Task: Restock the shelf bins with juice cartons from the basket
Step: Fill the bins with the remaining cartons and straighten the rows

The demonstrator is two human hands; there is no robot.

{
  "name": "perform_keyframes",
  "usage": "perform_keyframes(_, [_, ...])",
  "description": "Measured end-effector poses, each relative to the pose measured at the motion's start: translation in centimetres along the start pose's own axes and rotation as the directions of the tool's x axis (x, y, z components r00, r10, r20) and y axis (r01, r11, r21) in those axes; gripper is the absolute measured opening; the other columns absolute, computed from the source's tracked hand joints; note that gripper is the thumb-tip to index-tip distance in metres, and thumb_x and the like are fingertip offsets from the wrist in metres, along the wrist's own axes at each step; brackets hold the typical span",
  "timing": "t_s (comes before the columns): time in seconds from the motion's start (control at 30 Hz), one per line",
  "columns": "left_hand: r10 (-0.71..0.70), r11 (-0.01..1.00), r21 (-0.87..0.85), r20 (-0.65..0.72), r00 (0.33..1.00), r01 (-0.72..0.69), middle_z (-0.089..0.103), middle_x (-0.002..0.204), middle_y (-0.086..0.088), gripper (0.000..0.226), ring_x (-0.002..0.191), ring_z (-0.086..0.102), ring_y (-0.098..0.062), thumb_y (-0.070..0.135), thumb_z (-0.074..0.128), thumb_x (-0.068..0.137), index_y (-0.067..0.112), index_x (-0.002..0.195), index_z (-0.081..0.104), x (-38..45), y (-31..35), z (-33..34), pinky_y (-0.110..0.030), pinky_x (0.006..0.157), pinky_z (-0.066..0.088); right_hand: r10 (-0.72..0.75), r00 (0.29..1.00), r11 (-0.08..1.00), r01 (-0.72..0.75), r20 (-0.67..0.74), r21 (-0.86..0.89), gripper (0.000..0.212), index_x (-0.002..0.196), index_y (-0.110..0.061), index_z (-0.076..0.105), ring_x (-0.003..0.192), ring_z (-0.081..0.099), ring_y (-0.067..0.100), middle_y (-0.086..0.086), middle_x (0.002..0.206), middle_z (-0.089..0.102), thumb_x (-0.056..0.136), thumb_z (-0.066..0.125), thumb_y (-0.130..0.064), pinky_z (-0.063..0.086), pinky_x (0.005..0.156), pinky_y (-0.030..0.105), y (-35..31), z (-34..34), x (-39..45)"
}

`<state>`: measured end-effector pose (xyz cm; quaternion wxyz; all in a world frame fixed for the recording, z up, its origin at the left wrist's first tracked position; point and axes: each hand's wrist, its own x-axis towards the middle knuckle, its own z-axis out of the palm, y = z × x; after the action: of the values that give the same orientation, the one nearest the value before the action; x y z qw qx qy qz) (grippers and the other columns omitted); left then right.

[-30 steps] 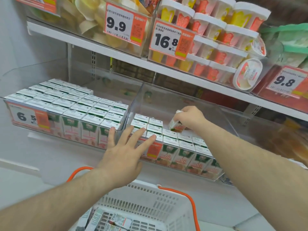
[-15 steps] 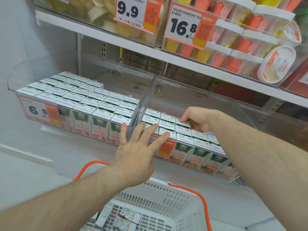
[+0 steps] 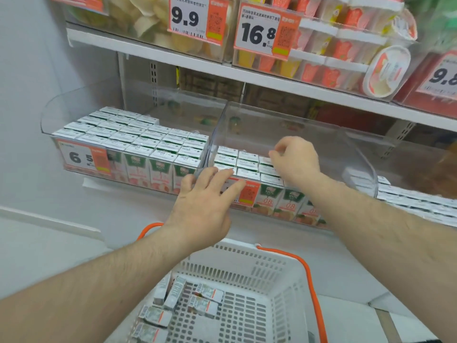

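Two clear shelf bins stand side by side. The left bin (image 3: 49, 115) is packed with upright green-and-white juice cartons (image 3: 138, 142). The middle bin (image 3: 358, 149) holds rows of cartons (image 3: 247, 164) at its front, with bare room behind them. My left hand (image 3: 205, 206) is spread flat, its fingertips against the middle bin's front wall near the divider. My right hand (image 3: 296, 162) hovers inside that bin just over the carton tops, fingers loosely curled, with nothing visible in them. Below, the white basket (image 3: 272, 280) holds several loose cartons (image 3: 202, 298) lying flat.
An upper shelf edge (image 3: 153, 50) overhangs the bins, with price tags 9.9 (image 3: 188, 16) and 16.8 (image 3: 259, 33) and stacked dessert cups (image 3: 346, 45). More carton rows (image 3: 408, 199) sit to the right. The basket's orange handle (image 3: 311, 280) arches at its right side.
My right hand set the carton it held down among the rows in the middle bin and now hovers over them without it. My left hand stayed at the bin front.
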<state>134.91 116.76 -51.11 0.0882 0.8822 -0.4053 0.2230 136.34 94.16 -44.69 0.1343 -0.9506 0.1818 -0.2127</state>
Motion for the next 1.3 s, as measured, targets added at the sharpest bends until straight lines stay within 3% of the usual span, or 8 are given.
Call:
perform_keyframes(0.1, [0.056,0.998,0.006,-0.045,0.997,-0.056,0.062,0.112,-0.005,0.054,0.099,0.057,-0.032,0.024,0.060,0.063,0.015,0.116,0.062,-1.5,-0.2,0.6,-0.041,0.077,0.039,-0.391,0.851,0.901,0.433,-0.351,0.045,0.015,0.072,-0.008,0.064,0.072,0.057,0.027,0.006,0.074,0.061,0.083,0.059,-0.016,0.044,0.068,0.031,-1.2,1.4,-5.0])
perform_keyframes(0.2, [0.056,0.998,-0.033,0.196,0.979,-0.051,0.062,0.114,0.000,0.045,0.107,0.056,-0.028,0.026,0.057,0.076,0.021,0.121,0.058,-3.3,-0.2,1.2,-0.041,0.086,0.038,-0.532,0.785,0.788,0.596,-0.317,0.153,0.018,0.064,-0.008,0.061,0.064,0.055,0.025,0.005,0.066,0.058,0.077,0.055,-0.019,0.044,0.061,0.031,-1.8,4.6,-10.6])
perform_keyframes(0.43, [-0.081,0.997,0.048,0.623,0.778,0.066,0.064,0.119,0.001,0.035,0.108,0.059,-0.023,0.028,0.051,0.086,0.027,0.120,0.058,-7.6,-1.8,5.9,-0.035,0.086,0.042,-0.354,0.867,0.922,0.261,0.350,0.285,0.012,0.073,-0.012,0.067,0.075,0.059,0.021,0.001,0.077,0.065,0.081,0.059,-0.015,0.051,0.070,0.036,0.0,13.4,-19.0])
perform_keyframes(0.63, [-0.285,0.925,0.145,0.876,0.390,0.351,0.059,0.117,-0.008,0.034,0.102,0.060,-0.027,0.026,0.051,0.092,0.015,0.123,0.054,-14.8,-2.2,13.9,-0.036,0.078,0.048,-0.076,0.578,0.997,0.015,0.813,0.082,0.020,0.069,-0.015,0.060,0.072,0.063,0.024,0.006,0.076,0.067,0.088,0.055,-0.015,0.055,0.067,0.039,3.2,20.3,-23.0])
perform_keyframes(0.8, [-0.418,0.801,0.277,0.893,0.165,0.530,0.047,0.132,-0.011,0.052,0.117,0.053,-0.030,0.031,0.055,0.087,0.013,0.135,0.046,-19.4,-1.2,18.5,-0.039,0.092,0.050,0.134,0.329,0.991,-0.038,0.935,-0.129,0.029,0.064,-0.015,0.042,0.058,0.044,0.019,0.003,0.064,0.044,0.088,0.057,-0.018,0.033,0.053,0.027,5.9,24.5,-26.7])
perform_keyframes(0.93, [-0.545,0.728,0.397,0.830,0.120,0.560,0.035,0.141,-0.009,0.071,0.123,0.047,-0.033,0.050,0.061,0.083,0.017,0.141,0.037,-20.6,-0.7,20.6,-0.043,0.094,0.047,0.247,0.297,0.968,-0.122,0.922,-0.220,0.024,0.094,-0.012,0.056,0.066,0.053,0.017,-0.002,0.075,0.049,0.091,0.056,-0.036,0.039,0.055,0.026,7.0,26.7,-28.7])
perform_keyframes(1.2, [-0.632,0.595,0.386,0.766,0.114,0.704,0.024,0.136,-0.011,0.089,0.111,0.052,-0.033,0.050,0.077,0.072,0.014,0.136,0.027,-22.9,0.0,24.9,-0.046,0.086,0.053,0.508,0.183,0.843,-0.309,0.842,-0.441,0.101,0.142,-0.018,0.041,0.105,0.062,0.030,0.009,0.139,0.049,0.067,0.052,-0.085,0.054,0.076,0.034,5.8,30.3,-31.9])
perform_keyframes(1.3, [-0.648,0.562,0.376,0.753,0.109,0.737,0.027,0.133,-0.011,0.082,0.110,0.050,-0.032,0.048,0.076,0.071,0.015,0.130,0.030,-22.6,-0.4,24.5,-0.043,0.081,0.052,0.513,0.193,0.839,-0.319,0.836,-0.441,0.074,0.125,-0.016,0.056,0.090,0.067,0.025,0.005,0.119,0.058,0.073,0.049,-0.069,0.054,0.067,0.030,6.1,30.3,-31.9])
